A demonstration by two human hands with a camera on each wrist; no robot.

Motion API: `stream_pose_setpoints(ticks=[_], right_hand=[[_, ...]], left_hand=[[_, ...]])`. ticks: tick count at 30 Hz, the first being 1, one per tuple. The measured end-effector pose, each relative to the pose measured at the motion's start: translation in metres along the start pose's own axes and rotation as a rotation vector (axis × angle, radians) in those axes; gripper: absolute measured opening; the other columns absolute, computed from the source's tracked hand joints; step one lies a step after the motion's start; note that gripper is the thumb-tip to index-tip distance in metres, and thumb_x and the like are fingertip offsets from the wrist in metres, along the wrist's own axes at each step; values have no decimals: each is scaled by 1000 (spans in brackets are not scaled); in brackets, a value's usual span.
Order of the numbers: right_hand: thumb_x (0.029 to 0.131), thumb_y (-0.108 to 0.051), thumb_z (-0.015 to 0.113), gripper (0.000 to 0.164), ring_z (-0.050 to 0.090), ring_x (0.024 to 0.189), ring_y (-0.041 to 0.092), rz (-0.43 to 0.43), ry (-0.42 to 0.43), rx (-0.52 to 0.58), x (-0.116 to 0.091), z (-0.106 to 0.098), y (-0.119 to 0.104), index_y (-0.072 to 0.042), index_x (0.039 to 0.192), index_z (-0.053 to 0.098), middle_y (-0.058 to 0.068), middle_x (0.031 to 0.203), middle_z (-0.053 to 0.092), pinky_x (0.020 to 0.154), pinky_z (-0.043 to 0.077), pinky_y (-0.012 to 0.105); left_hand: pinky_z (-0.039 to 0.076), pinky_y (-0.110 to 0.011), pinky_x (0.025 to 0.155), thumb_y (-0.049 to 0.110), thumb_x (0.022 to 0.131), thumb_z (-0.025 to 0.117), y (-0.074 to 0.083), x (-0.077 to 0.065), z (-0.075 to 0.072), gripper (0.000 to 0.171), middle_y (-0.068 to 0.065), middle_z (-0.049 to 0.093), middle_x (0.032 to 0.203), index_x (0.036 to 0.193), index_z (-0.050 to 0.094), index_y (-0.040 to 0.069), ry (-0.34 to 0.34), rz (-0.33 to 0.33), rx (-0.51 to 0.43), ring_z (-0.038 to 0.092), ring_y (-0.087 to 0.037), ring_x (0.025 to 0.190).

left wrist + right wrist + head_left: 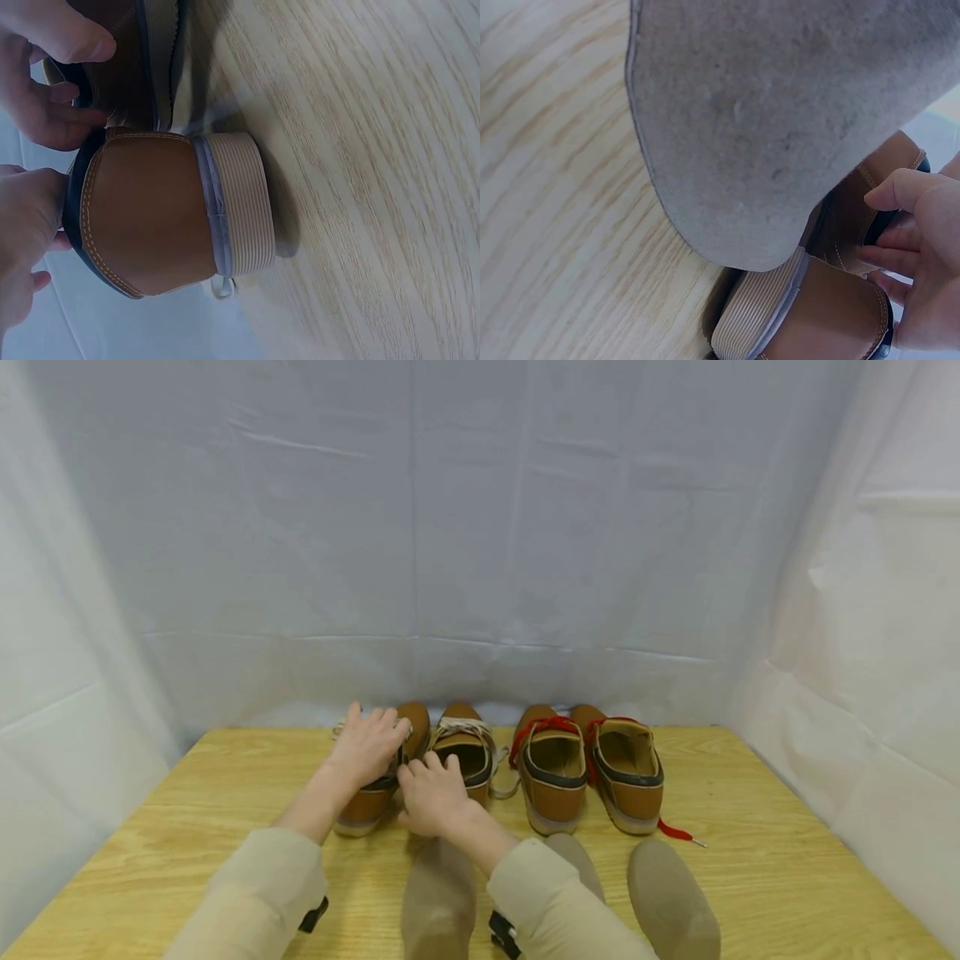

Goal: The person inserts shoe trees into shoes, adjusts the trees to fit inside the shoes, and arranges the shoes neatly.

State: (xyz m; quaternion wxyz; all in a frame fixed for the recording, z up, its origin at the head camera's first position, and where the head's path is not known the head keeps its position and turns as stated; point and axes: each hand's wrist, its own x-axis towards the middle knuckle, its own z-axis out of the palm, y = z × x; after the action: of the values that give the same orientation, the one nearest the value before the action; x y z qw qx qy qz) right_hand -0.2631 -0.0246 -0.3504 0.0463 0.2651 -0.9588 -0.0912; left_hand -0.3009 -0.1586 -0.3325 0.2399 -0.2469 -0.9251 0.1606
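Observation:
My left hand (367, 747) is over the leftmost brown shoe (360, 810), its fingers spread across the laces and opening. The left wrist view shows this hand (30, 217) at the dark collar of that brown heel (150, 217); some fingertips are hidden behind it. My right hand (433, 793) is between this shoe and its mate, a brown shoe with pale laces (461, 727). From the right wrist view, its fingers (889, 259) lie loosely extended by the two collars, close to or touching them; exact contact is unclear.
Two brown shoes with red laces (555, 802) (633, 806) stand to the right, one red lace end (675, 831) trailing on the wooden table (757, 860). Nearer are several beige shoes (675, 902), one (438, 902) under my right wrist. White cloth (465, 527) hangs behind.

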Motion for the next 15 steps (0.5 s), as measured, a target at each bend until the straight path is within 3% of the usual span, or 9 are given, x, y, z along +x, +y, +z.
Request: stream_pose_setpoints(ticks=[7,15], right_hand=[[86,-51,60,48,41,117,17,0,-4,-12,-1,1,-1,-23,124,50,-7,127,51,94,33,41],[86,-52,58,58,40,120,18,-18,4,-14,0,2,2,-22,134,45,-5,133,48,92,34,40]], left_hand=[[39,-54,82,16,82,71,3,1,1,21,-10,55,92,97,58,10,-25,-7,46,58,-28,88],[39,-54,84,29,78,75,-1,-2,-1,37,-9,59,97,107,62,10,1,-14,67,59,-28,91]])
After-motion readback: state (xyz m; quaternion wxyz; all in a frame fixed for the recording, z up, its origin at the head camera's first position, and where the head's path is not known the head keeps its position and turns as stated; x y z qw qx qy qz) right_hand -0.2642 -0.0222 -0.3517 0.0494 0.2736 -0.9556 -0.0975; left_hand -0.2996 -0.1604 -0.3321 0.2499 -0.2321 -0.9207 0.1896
